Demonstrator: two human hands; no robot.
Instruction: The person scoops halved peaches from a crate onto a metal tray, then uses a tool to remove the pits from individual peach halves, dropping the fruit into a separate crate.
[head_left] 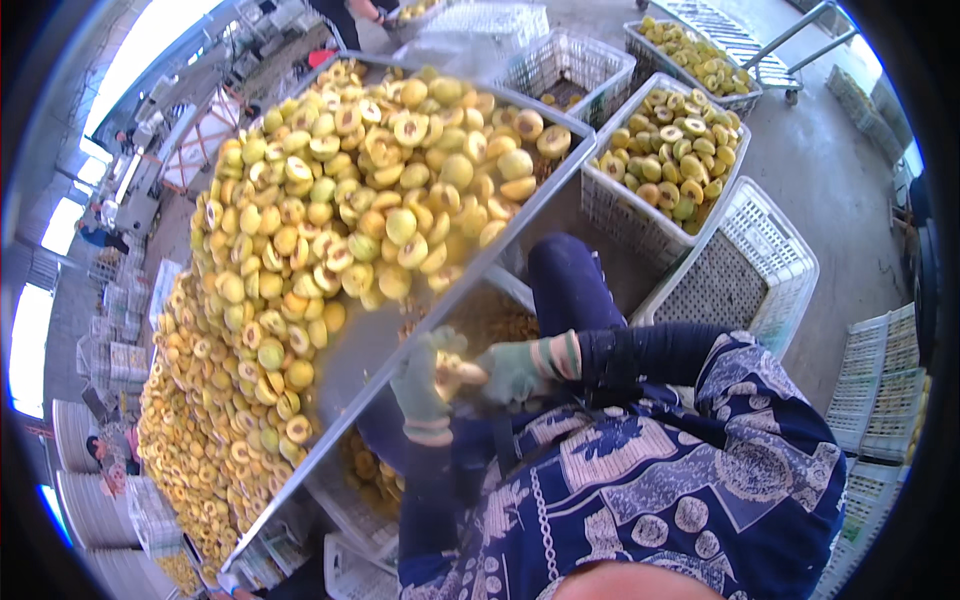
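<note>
My left hand [422, 388], in a green glove with a striped cuff, is closed round a yellow peach half [446, 378] just inside the metal table's near edge, over my lap. My right hand [512, 373], gloved the same way, meets it from the right with fingers curled. A pale, tan tip sticks out from the right hand against the fruit; whether it is a bare fingertip or a tool is too blurred to tell. Beyond the hands, a large heap of halved yellow peaches [320, 210] covers the metal table [365, 350], many showing brown pit hollows.
At the right, a white crate [598, 205] holds peach halves, beside an empty white crate [790, 250]. More crates stand behind the table, near a metal trolley [790, 45]. Below the table edge, a crate [345, 510] contains fruit. Stacked crates [880, 375] line the far right. Other people work farther off.
</note>
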